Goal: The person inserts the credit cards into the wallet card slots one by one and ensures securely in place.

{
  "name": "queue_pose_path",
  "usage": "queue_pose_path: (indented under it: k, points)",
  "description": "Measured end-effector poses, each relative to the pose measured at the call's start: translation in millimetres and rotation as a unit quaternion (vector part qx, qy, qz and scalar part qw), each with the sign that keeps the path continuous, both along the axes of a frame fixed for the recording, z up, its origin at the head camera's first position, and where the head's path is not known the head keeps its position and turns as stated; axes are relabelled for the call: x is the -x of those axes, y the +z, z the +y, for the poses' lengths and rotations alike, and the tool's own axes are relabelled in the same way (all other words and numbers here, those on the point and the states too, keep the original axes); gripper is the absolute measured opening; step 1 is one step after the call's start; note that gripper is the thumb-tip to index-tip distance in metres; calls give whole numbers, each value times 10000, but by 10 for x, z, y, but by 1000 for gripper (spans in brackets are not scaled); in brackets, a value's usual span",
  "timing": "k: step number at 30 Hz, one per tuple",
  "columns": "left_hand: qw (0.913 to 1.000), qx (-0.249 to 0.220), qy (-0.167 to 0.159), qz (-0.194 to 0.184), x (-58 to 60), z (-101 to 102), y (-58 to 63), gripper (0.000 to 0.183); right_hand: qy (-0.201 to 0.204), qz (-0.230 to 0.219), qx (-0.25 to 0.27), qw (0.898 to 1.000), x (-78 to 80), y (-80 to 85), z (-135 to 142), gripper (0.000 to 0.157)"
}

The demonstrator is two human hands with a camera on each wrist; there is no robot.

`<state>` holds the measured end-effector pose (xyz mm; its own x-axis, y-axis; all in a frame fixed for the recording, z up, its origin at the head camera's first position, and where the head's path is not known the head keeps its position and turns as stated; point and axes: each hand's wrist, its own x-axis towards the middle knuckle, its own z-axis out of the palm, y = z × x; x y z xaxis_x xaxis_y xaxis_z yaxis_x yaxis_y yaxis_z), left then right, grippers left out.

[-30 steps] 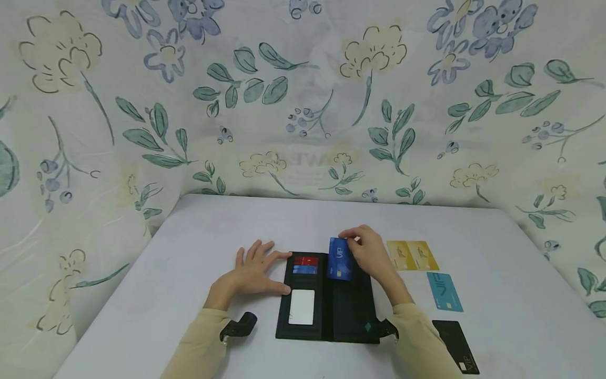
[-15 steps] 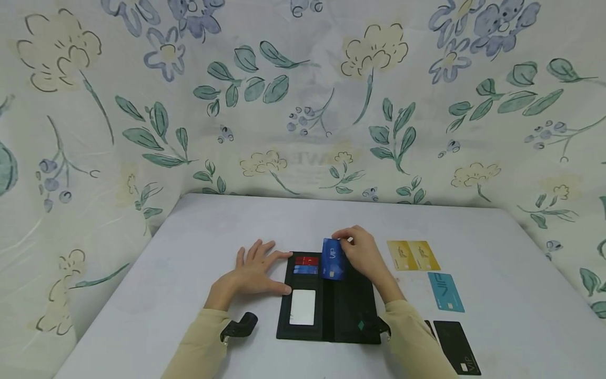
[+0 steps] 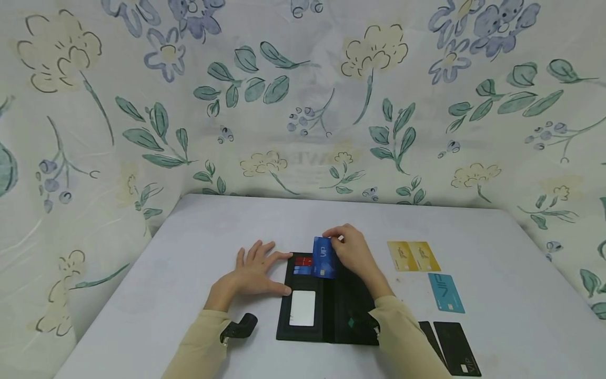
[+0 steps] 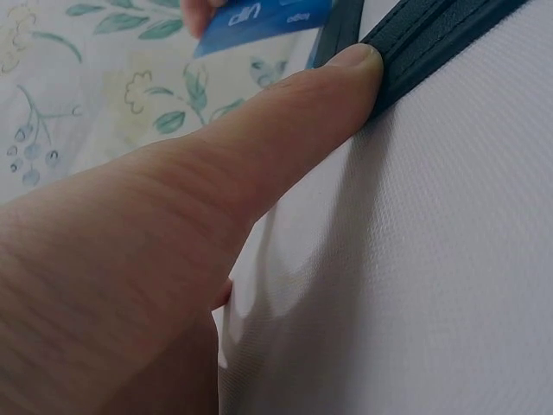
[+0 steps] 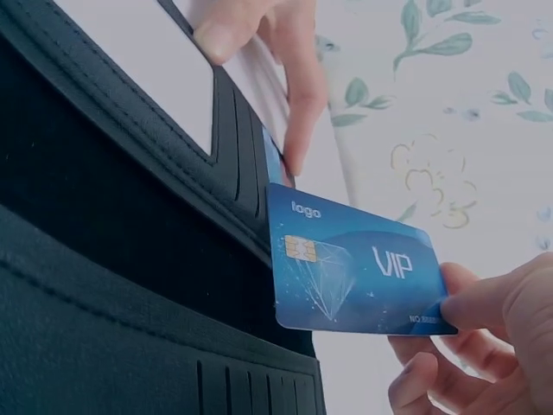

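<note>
My right hand (image 3: 352,251) pinches a blue VIP card (image 5: 359,264) at one end between thumb and fingers. The card hangs over the upper part of an open black wallet (image 3: 330,310), overlapping its left half and fold in the head view. Red and blue cards (image 3: 303,266) show in the slots of the left half, partly hidden by the held card. Below them is a white window (image 3: 302,308). My left hand (image 3: 251,273) lies spread on the table, its thumb (image 4: 354,65) and forefinger touching the wallet's left edge.
To the right lie two gold cards (image 3: 413,256), a teal VIP card (image 3: 446,292) and two black cards (image 3: 456,347), one partly hidden by the right sleeve. Dark wrist mounts (image 3: 239,326) sit at the cuffs. A floral cloth (image 3: 303,105) stands behind the white table (image 3: 227,221).
My right hand has carried the blue card leftward, from above the wallet's right half to over the slots of the left half. A second black card has come into view. The left hand stays put.
</note>
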<state>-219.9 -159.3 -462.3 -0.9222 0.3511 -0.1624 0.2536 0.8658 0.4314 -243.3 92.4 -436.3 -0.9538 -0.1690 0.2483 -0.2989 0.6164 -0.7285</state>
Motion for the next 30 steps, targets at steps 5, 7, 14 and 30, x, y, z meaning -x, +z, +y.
queue_pose_path:
  k: [5,7,14,30]
  points:
    - [10000,-3,5,22,-11,1,18,83,68,-16,-45,10000,-10,-8,-39,21]
    - [10000,14,14,46,-12,2,19,83,102,2,-46,9999,-16,-11,-48,20]
    - [10000,41,33,56,-11,1,15,83,244,-31,-84,9997,-41,1,-82,19]
    - [9999,134,-32,75,-2,-8,19,84,317,275,111,9991,-87,-67,-331,19]
